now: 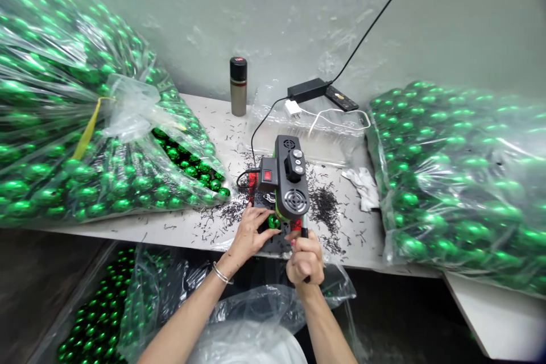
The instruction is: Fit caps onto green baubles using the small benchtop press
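Note:
My left hand [251, 231] pinches a shiny green ball [273, 220] between thumb and fingers, low at the front of a small black machine [292, 176]. That machine has round vents on top, silver buttons and a red switch [267, 175] on its left side. My right hand [306, 259] is wrapped round a black lever handle [304, 233] at the machine's front right. Red parts [296, 225] show under the machine body. Where the ball meets the machine is partly hidden by the housing. Short black scraps [325, 209] lie around the base.
Big clear bags of green balls fill the left [77, 125] and right [460, 182] sides. Behind the machine are a thermos [238, 88], a clear plastic tray [333, 145], a power adapter [309, 90] and cables. A white cloth [364, 190] lies right. An open bag of balls [100, 307] sits below the table edge.

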A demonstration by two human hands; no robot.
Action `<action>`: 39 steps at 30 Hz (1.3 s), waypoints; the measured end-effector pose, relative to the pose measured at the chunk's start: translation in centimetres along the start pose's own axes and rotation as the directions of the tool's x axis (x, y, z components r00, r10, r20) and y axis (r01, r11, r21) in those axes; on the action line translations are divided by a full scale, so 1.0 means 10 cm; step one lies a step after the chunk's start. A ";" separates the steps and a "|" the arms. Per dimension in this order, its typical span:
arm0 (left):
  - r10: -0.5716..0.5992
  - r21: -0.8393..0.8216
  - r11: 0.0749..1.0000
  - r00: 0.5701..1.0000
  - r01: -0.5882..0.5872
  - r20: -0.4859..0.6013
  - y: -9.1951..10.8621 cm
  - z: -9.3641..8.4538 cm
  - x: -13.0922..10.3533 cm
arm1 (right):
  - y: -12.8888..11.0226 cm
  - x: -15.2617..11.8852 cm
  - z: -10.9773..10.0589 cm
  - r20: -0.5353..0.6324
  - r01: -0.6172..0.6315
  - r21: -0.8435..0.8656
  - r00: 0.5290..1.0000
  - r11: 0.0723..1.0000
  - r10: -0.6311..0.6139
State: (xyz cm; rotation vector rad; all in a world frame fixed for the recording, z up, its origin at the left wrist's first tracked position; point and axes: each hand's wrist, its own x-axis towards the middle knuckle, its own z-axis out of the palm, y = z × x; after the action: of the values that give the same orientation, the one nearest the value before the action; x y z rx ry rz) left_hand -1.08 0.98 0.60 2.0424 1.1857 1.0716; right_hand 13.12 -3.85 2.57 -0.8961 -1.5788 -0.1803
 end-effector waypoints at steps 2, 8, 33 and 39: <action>0.005 -0.003 1.000 1.000 -0.005 -0.003 -0.01 0.00 0.00 | 0.00 0.02 -0.01 -0.019 0.033 -0.010 0.999 0.999 -0.033; 0.023 0.008 1.000 0.999 -0.022 -0.038 -0.04 0.05 0.03 | -0.15 0.26 -0.12 0.001 0.019 -0.017 1.000 1.000 -0.019; -0.249 0.711 0.700 0.954 0.059 0.165 -0.13 -1.09 0.51 | -0.49 0.80 -0.23 -0.071 -0.203 0.040 0.976 0.978 0.206; -0.278 0.674 0.728 0.953 0.128 0.119 -0.12 -0.98 0.46 | -0.48 0.77 -0.23 -0.064 -0.181 0.031 0.981 0.983 0.183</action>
State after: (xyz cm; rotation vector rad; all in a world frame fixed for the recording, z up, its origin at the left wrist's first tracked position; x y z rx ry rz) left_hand -8.50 6.17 6.64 2.3701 1.8050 0.3061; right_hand 12.30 -5.05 11.82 -0.9992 -1.4260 -0.0597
